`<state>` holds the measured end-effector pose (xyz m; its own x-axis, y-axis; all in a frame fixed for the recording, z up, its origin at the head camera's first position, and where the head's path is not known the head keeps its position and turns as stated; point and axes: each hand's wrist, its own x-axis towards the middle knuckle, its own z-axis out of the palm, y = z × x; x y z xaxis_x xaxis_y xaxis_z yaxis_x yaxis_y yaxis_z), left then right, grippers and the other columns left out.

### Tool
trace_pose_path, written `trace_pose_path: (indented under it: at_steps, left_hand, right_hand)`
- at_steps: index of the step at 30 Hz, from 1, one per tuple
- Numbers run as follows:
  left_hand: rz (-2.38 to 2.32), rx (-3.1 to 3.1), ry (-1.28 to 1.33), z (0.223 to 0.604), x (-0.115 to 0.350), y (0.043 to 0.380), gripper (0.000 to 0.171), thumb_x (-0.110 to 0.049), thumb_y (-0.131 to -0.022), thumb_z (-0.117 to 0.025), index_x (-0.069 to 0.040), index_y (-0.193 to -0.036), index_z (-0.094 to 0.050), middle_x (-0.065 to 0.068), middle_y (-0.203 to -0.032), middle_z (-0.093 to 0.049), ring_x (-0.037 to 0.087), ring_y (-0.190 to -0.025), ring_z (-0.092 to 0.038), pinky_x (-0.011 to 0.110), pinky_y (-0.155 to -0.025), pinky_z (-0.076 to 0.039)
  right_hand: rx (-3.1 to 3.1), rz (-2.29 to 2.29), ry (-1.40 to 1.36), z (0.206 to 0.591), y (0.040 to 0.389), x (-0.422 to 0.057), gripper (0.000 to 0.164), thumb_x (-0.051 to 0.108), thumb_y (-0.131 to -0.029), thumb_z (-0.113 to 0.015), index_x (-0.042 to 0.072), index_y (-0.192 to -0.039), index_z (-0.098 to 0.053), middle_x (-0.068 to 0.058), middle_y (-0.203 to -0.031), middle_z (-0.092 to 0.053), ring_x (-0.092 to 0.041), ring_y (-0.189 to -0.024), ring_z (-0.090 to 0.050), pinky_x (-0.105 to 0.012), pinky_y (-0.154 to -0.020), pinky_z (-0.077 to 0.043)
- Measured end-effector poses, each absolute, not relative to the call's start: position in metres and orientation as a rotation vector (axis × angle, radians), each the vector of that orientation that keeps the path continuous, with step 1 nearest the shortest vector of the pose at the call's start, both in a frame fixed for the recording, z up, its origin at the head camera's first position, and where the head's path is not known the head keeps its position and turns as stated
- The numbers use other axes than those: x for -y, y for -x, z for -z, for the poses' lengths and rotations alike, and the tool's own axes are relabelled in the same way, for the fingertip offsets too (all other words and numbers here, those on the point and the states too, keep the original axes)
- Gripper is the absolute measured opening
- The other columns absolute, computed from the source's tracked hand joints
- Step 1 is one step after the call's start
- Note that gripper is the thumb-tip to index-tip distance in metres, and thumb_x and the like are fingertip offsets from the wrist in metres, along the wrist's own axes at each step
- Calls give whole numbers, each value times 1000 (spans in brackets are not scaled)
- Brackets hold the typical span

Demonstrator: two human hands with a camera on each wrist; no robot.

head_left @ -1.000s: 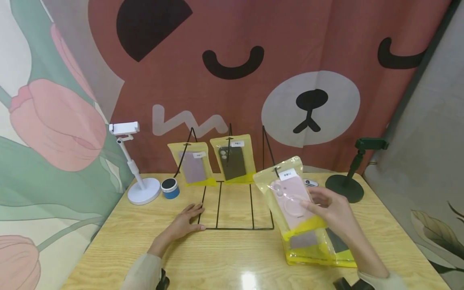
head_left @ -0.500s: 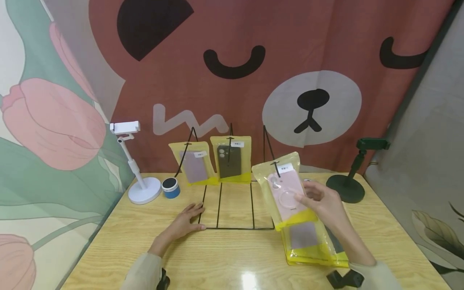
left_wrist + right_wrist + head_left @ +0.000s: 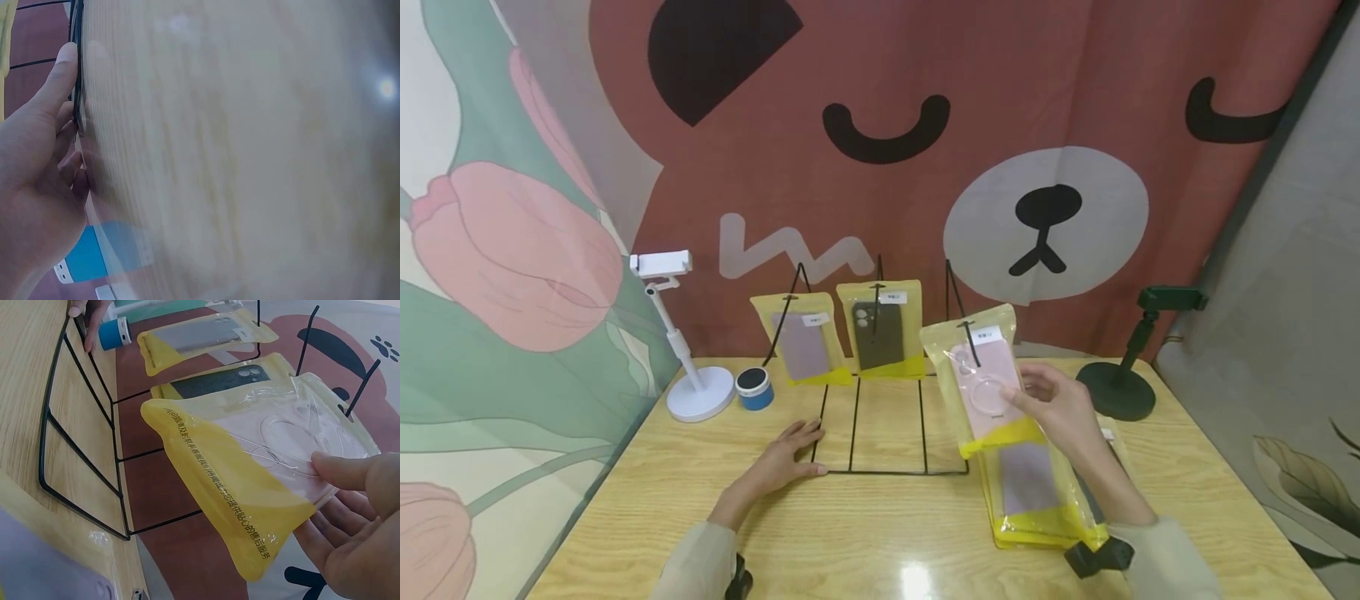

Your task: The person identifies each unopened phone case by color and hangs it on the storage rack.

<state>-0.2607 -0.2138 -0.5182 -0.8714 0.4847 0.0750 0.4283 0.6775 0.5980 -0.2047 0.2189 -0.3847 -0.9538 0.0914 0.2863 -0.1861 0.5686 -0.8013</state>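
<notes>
My right hand (image 3: 1054, 408) pinches a yellow-edged clear bag (image 3: 951, 392) with a pink phone case (image 3: 287, 440) inside, thumb on its front. The bag tilts, and the rack's right hook (image 3: 972, 343) comes out through its hang hole. On the left and middle hooks hang a bagged purple phone case (image 3: 801, 346) and a bagged black phone case (image 3: 880, 337). My left hand (image 3: 778, 460) rests at the front left corner of the black wire rack (image 3: 895, 473), thumb and fingertips on its bars; in the left wrist view the thumb (image 3: 59, 78) lies straight along the wire.
More bagged phone cases (image 3: 1030, 483) lie overlapping on the table, right of the rack and partly under my right forearm. A white phone stand (image 3: 698, 393) and a blue cylinder (image 3: 754, 390) stand at the left; a dark green stand (image 3: 1116, 392) stands back right. A patterned curtain hangs behind.
My right hand has moved the bagged pink phone case up, back and a little left, with more of the hook now showing in front of it. My left hand has stayed put.
</notes>
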Motion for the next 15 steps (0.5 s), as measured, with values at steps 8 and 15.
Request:
trace_pose_path:
  at_steps: [8,15]
  left_hand:
    - [-935,-2810,-770,518,214,261,70,-38,-85,-72,-2,-141,-48,15,-153,-34,42,-142,-20,64,-107,-25]
    - [-933,-2812,-767,516,214,259,70,-35,-85,-73,-2,-141,-48,16,-152,-34,43,-142,-20,65,-107,-24]
  right_hand:
    - [2491,-1356,-69,386,214,-216,56,44,-85,-72,7,-125,-61,-14,-111,-69,-30,-102,-65,-46,-87,-51]
    - [2471,-1364,-66,386,226,-214,58,46,-84,-72,8,-126,-60,-12,-113,-69,-27,-102,-64,-31,-83,-50]
